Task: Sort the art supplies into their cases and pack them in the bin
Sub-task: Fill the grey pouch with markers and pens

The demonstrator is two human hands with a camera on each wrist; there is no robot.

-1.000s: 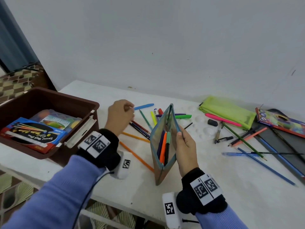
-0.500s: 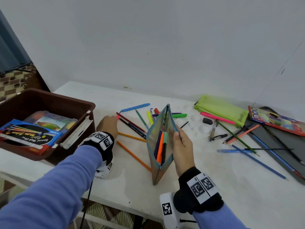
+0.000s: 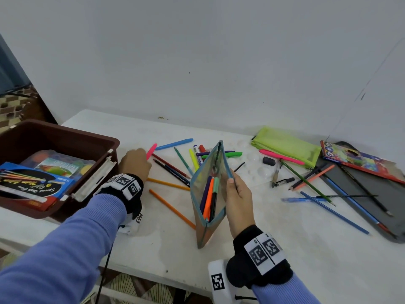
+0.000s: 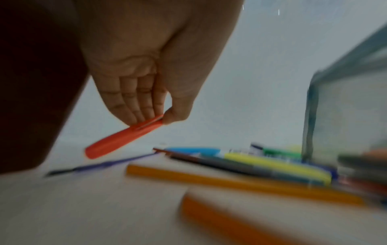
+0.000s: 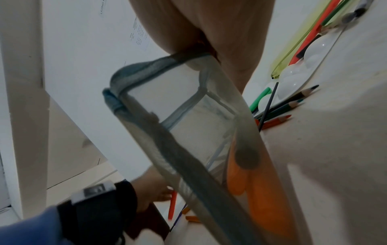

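A clear pencil pouch (image 3: 206,194) with blue trim stands upright on the white table (image 3: 274,249), mouth open, with purple, orange and green markers inside. My right hand (image 3: 235,189) pinches its right rim (image 5: 194,56) and holds it up. My left hand (image 3: 135,163) is near the brown bin (image 3: 87,137) and pinches one end of a pink marker (image 3: 151,150) between thumb and fingers; in the left wrist view the marker (image 4: 123,137) hangs just above the table. Loose markers (image 3: 221,154) and coloured pencils (image 3: 171,167) lie between my hands.
The bin holds a blue paint box (image 3: 32,183) and a clear case (image 3: 59,165). A lime mesh pouch (image 3: 287,145), a clear palette (image 3: 258,165), an eraser (image 3: 269,160), a brush, several pencils (image 3: 333,209), a pencil box (image 3: 359,159) and a grey tray (image 3: 377,194) lie right.
My left hand dropped from above the loose markers to the table by the bin and took hold of the pink marker, now lifted slightly. The right hand kept the pouch upright.
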